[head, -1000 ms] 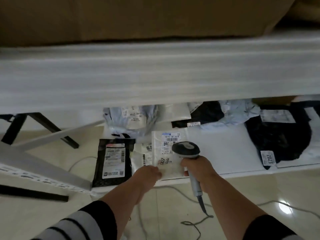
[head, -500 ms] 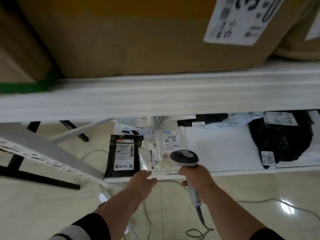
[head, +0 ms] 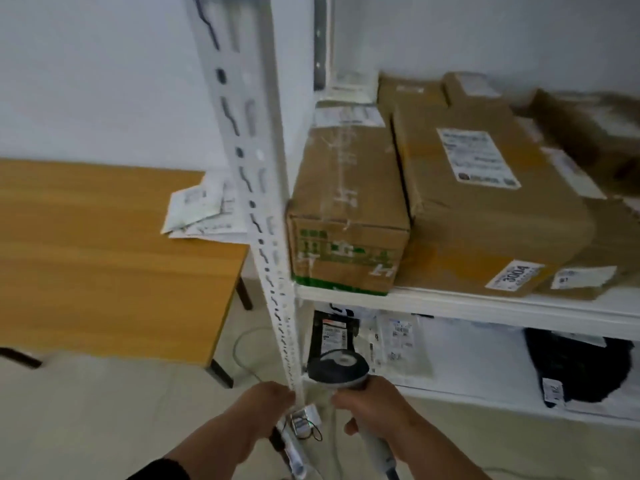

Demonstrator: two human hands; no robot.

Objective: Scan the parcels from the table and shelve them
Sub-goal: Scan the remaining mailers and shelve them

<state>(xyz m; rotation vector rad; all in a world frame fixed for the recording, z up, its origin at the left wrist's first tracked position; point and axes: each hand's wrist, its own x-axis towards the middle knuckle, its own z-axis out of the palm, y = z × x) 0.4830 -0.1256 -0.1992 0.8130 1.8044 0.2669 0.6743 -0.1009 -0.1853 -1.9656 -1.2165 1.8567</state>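
Right hand (head: 375, 408): I see my fingers clenched round the pale handle of the black-headed handheld barcode scanner (head: 341, 370).
Left hand (head: 266, 407): just left of the white slotted steel shelf upright (head: 258, 202); fingers curled, though I cannot tell if they grip anything.
Parcels: flat white and black plastic mailer parcels (head: 394, 341) lie on the lower white shelf board (head: 485, 398), just beyond my right fingertips.
Above: brown cardboard boxes (head: 485, 202) on the upper shelf.
Left of my fingers: orange wooden table (head: 104, 254) with white mailers (head: 201, 209), probably unscanned.

Left hand (head: 265, 408) fingertips hidden behind upright (head: 263, 216).
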